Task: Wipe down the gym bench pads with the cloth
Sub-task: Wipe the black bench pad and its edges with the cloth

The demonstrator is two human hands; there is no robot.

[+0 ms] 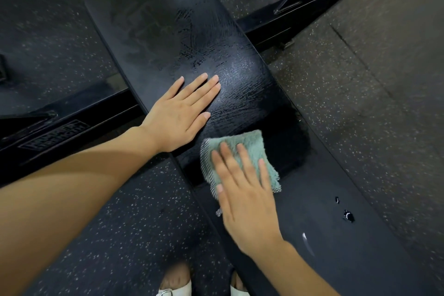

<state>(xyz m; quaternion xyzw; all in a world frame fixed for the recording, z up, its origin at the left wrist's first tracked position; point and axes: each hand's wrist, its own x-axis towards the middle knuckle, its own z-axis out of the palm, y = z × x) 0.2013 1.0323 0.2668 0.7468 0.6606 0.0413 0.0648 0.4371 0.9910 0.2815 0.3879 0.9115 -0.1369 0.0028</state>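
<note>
**A:** Where's the cloth, and how much room is there around it?

**B:** The teal cloth (249, 144) lies over the seam where the far pad (168, 26) ends and the near pad (336, 243) begins. My right hand (245, 202) presses it flat, fingers (228, 163) straight and not curled round it. That hand is slightly blurred. There's bare pad to the right of the cloth, out to the edge, and more ahead.

**A:** And your left?

**B:** My left hand (177, 115) lies flat just inside the far pad's left edge, fingers released and holding nothing. Its thumb is near the cloth but not touching it.

**A:** What are the surfaces like?

**B:** Both pads are black grained vinyl with rounded corners. Wet streaks gleam beside my left fingertips. The cloth is fluffy, with a striped hem. A few droplets (348, 215) sit on the near pad, well to the right. A black steel frame (264, 29) crosses under the far pad, and there's speckled rubber floor (132, 211) on both sides.
</note>
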